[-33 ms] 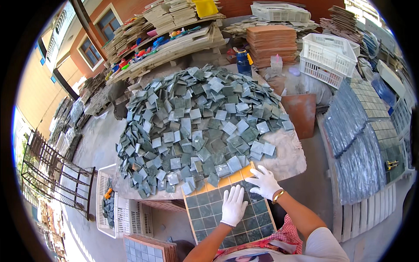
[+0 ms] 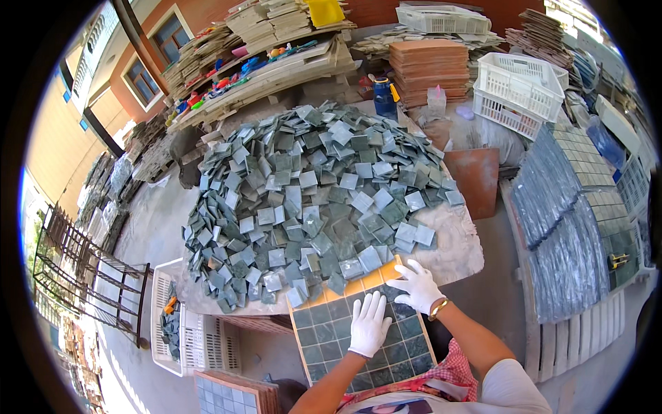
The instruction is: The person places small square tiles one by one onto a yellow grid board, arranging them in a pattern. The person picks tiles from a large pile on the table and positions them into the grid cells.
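My left hand [image 2: 369, 324], in a white glove, lies flat on the green stone tiles [image 2: 324, 334] set in rows in a shallow tray. Its fingers are stretched out. My right hand [image 2: 416, 286], gloved too, rests at the tray's far right corner with fingers spread, its tips over the top rows. What lies under those fingertips is hidden. Bare yellow-orange base of the tray [image 2: 374, 279] shows along its far edge. Just beyond it rises a big heap of loose square tiles [image 2: 310, 200] in greens and greys, some touching that edge.
The heap sits on a pale worktable [image 2: 452, 252]. A white crate [image 2: 203, 338] with tile pieces stands at left, above a stack of tiled panels [image 2: 227, 393]. Wrapped tile sheets [image 2: 558, 228] lie on a pallet at right. A blue jug [image 2: 385, 99] and white crates [image 2: 520, 86] stand behind.
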Tool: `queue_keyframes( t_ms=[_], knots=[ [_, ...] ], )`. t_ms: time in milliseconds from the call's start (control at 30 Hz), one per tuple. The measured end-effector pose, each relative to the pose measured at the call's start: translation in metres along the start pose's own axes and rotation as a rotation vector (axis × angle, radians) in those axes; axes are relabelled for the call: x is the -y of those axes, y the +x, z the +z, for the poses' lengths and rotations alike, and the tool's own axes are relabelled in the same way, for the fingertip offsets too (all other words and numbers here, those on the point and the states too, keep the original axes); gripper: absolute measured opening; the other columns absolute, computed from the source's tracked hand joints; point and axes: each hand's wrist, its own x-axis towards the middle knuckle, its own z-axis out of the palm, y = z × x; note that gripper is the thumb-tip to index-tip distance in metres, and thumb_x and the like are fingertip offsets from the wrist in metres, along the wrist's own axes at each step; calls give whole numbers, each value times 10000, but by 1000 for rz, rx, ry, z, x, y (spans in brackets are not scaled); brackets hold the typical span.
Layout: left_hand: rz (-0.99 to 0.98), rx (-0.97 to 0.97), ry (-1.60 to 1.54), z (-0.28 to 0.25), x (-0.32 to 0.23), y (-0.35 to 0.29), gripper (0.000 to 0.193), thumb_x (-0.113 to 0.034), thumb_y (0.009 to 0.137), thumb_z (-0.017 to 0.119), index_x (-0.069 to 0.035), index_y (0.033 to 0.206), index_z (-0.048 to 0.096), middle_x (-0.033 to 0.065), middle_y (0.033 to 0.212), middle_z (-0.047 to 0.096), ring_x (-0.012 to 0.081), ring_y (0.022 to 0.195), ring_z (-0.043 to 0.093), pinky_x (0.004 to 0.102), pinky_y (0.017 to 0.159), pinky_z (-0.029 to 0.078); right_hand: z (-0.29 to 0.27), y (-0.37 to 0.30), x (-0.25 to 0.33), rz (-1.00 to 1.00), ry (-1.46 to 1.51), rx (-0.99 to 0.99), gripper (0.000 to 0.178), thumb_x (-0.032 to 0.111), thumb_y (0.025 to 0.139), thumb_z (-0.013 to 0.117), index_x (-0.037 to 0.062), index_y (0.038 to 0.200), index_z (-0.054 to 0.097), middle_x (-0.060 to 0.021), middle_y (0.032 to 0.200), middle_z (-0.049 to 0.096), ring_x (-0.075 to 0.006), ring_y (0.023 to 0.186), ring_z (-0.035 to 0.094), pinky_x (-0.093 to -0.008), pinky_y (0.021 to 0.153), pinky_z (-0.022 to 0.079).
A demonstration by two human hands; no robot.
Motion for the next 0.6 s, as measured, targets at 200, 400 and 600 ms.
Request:
queue_keyframes(
  t_ms=[200, 400, 600],
  knots=[
    [-16, 6, -70, -3, -6, 4, 604, -204, 814, 657, 20, 1336, 453, 208, 1394, 448, 372, 1310, 396, 516, 1103, 256, -26, 19, 11, -46, -122, 244, 387, 282, 747, 732, 261, 1131, 688, 20, 1291, 542, -345, 1323, 339, -504, 1000, 361],
    [55, 61, -51, -2, -8, 6, 582, -282, 848, 626, 9, 1326, 467, 198, 1377, 473, 350, 1310, 406, 518, 1106, 244, -32, 16, -3, -183, -26, 292, 322, 274, 746, 695, 194, 1057, 707, 23, 1237, 578, -270, 1299, 372, -480, 983, 369],
    [38, 50, -2, -5, -15, 10, 525, -279, 842, 632, -16, 1282, 515, 161, 1366, 495, 335, 1304, 417, 516, 1099, 262, -7, 3, 2, -215, -35, -16, 463, 281, 750, 699, 143, 1175, 575, -49, 1219, 516, -271, 1263, 411, -447, 968, 390]
  ],
)
